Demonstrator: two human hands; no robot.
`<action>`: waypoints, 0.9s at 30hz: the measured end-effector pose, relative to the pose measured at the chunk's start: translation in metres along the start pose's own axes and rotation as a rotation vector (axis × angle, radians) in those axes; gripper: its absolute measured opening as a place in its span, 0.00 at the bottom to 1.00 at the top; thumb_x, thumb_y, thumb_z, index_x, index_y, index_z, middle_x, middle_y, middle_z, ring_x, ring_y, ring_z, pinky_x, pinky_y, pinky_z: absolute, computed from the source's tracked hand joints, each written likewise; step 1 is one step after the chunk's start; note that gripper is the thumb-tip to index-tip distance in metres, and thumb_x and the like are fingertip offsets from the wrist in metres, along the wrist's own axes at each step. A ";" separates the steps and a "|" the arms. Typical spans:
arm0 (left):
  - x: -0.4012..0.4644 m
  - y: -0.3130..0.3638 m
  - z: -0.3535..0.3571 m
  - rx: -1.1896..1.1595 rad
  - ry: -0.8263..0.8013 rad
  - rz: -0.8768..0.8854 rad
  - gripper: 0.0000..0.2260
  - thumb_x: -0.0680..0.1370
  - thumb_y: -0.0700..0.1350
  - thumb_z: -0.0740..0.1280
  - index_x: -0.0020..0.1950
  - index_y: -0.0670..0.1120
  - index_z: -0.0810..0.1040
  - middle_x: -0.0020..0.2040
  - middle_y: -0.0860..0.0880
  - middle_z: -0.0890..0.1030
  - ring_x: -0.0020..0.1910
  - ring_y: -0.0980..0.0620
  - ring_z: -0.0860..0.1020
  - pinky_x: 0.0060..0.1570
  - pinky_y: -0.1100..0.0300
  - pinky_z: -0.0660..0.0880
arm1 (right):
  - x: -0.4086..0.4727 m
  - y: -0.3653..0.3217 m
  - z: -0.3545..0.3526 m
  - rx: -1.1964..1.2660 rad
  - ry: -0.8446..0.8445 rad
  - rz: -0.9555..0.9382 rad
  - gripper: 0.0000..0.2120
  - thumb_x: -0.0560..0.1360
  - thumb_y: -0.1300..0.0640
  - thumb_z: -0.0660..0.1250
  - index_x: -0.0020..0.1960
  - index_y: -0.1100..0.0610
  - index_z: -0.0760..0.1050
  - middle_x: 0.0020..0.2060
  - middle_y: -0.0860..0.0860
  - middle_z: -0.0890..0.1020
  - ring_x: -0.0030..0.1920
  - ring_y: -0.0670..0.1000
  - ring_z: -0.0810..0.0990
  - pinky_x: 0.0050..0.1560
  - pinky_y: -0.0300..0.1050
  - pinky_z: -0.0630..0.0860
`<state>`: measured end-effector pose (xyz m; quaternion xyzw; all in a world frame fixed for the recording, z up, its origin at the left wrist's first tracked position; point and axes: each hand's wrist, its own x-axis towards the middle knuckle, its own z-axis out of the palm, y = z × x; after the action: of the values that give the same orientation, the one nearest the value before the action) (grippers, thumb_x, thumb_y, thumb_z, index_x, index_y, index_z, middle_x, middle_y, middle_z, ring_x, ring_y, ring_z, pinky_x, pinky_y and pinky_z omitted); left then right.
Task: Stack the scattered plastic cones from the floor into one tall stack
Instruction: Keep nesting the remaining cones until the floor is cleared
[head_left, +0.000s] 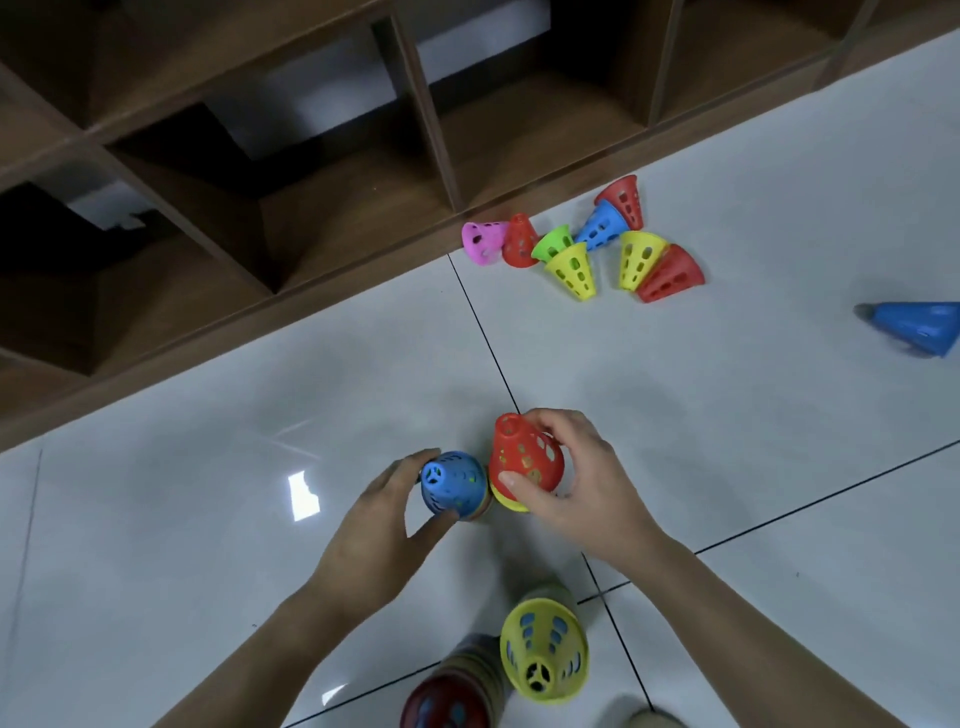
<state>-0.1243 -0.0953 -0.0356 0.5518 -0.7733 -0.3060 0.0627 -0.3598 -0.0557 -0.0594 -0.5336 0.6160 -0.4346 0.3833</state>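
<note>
My left hand (374, 525) grips a short stack topped by a blue cone (452, 480), with other colours showing at its base. My right hand (576, 483) grips a red cone (524, 449) nested over a yellow one, tilted, right beside the blue stack. Near the bottom edge stands a stack topped by a yellow cone (543, 657), and a stack with a dark red top (447, 701) stands left of it. Several loose cones lie by the shelf: pink (483, 241), red (519, 240), green (553, 241), yellow (574, 270), blue (602, 226), red (623, 200), yellow (636, 260), red (672, 278).
A single blue cone (919, 325) lies on its side at the right edge. A brown wooden cubby shelf (311, 171) runs along the far side of the glossy white tile floor (727, 415).
</note>
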 end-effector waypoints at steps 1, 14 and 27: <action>0.001 -0.001 -0.002 -0.009 -0.010 -0.001 0.28 0.74 0.55 0.74 0.72 0.56 0.70 0.63 0.64 0.74 0.59 0.64 0.72 0.63 0.64 0.71 | 0.000 0.005 0.002 -0.038 -0.019 -0.013 0.23 0.67 0.48 0.76 0.60 0.47 0.74 0.56 0.40 0.75 0.59 0.39 0.74 0.59 0.31 0.69; 0.143 0.105 0.011 -0.348 -0.095 0.098 0.28 0.67 0.53 0.72 0.67 0.53 0.72 0.60 0.56 0.78 0.60 0.56 0.76 0.57 0.67 0.69 | 0.046 0.068 -0.104 -0.413 0.092 -0.118 0.26 0.75 0.36 0.65 0.61 0.56 0.78 0.59 0.49 0.80 0.64 0.48 0.74 0.68 0.37 0.65; 0.318 0.184 0.115 0.574 -0.149 0.543 0.51 0.71 0.62 0.73 0.82 0.54 0.41 0.83 0.51 0.42 0.82 0.46 0.45 0.79 0.47 0.49 | 0.070 0.176 -0.326 -0.781 0.428 0.583 0.37 0.75 0.44 0.70 0.78 0.54 0.61 0.79 0.51 0.59 0.80 0.54 0.51 0.76 0.55 0.58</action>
<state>-0.4462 -0.2953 -0.1051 0.2990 -0.9474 -0.0890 -0.0717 -0.7312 -0.0749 -0.1189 -0.3428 0.9190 -0.1476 0.1268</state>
